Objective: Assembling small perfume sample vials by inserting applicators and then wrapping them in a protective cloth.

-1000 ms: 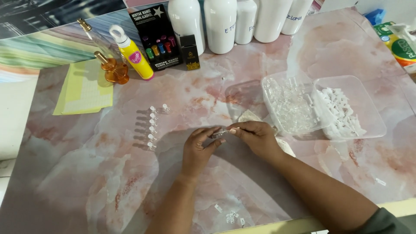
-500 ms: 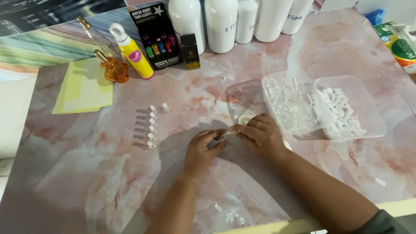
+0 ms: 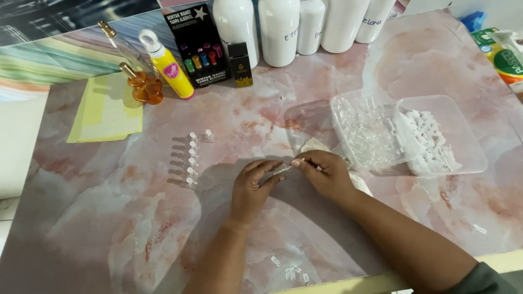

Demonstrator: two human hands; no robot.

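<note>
Far to the left of the hands and further away lies a pale yellow sheet (image 3: 106,111), and beside it stand an amber glass bottle (image 3: 143,87) and a yellow squeeze bottle (image 3: 168,64) with a white cap. Nearer, just to the left of the left hand (image 3: 251,188), a short column of small clear vials (image 3: 192,158) with white caps lies on the pink marble table (image 3: 98,218). The left hand and the right hand (image 3: 324,173) meet over the table, and together they pinch one small clear vial (image 3: 282,171) between the fingertips; the other fingers are loosely curled. I judge that the step in hand is fitting a part onto this vial, and the next move seems to call for a steady, straight push, because the piece is tiny. Behind the hands stand a black box (image 3: 197,46) with coloured spots, a smaller black box (image 3: 239,65), and a row of tall white bottles (image 3: 278,32). To the right of the right hand sits a clear tray (image 3: 368,133) of glass pieces, then a second clear tray (image 3: 436,141) of white plastic parts. Far right, a green and orange package (image 3: 498,51) lies at the edge.
</note>
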